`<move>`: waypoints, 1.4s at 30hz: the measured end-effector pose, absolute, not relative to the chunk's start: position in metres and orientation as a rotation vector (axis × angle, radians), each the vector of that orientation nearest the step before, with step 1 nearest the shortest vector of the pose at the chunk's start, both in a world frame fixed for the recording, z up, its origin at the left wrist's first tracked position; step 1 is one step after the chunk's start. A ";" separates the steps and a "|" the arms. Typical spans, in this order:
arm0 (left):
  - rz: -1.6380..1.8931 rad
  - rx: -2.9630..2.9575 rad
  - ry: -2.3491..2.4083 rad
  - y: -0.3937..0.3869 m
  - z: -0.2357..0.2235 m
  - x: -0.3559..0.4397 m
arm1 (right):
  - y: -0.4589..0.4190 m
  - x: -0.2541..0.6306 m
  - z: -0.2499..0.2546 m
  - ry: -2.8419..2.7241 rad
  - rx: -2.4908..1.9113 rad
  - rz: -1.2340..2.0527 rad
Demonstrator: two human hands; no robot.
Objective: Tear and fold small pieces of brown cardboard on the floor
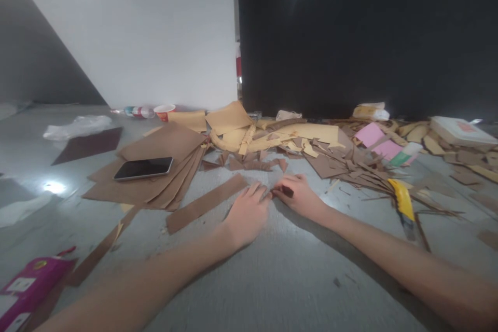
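We take the phone [143,168] as our landmark; it lies face up on a stack of brown sheets [167,146]. The brown strip [206,203] lies flat on the grey table [233,293], to the right of the phone and slightly nearer to us, its far end close beside the left hand [249,215]. We find that hand palm down, fingers narrow together and pointing forward; we cannot tell whether anything is under them. The right hand [300,197], farther right of the phone, is curled, thumb and forefinger near the left fingertips. A dark brown patch shows in its curl, and we cannot tell whether it is a held piece or shadow. We record brown scraps [350,166] and a yellow and grey tool [402,205] well to the right of the phone, a purple box [35,285] nearer to us on its left, and a bottle [139,112] and a paper cup [164,110] beyond it
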State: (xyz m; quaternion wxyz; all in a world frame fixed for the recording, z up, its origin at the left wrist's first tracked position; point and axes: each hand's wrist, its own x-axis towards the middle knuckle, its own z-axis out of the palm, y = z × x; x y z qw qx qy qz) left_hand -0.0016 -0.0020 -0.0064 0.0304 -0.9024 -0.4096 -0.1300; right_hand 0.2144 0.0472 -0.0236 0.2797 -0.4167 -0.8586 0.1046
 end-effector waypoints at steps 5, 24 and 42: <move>-0.402 -2.799 -1.286 -0.003 -0.001 -0.001 | 0.046 0.221 -0.011 -2.551 -0.930 0.079; -0.568 -2.892 -1.398 0.001 -0.006 -0.003 | 0.046 0.227 0.002 -2.768 -0.711 -0.260; -0.690 -2.965 -1.437 0.004 -0.008 -0.007 | 0.049 0.228 -0.009 -2.746 -0.561 -0.423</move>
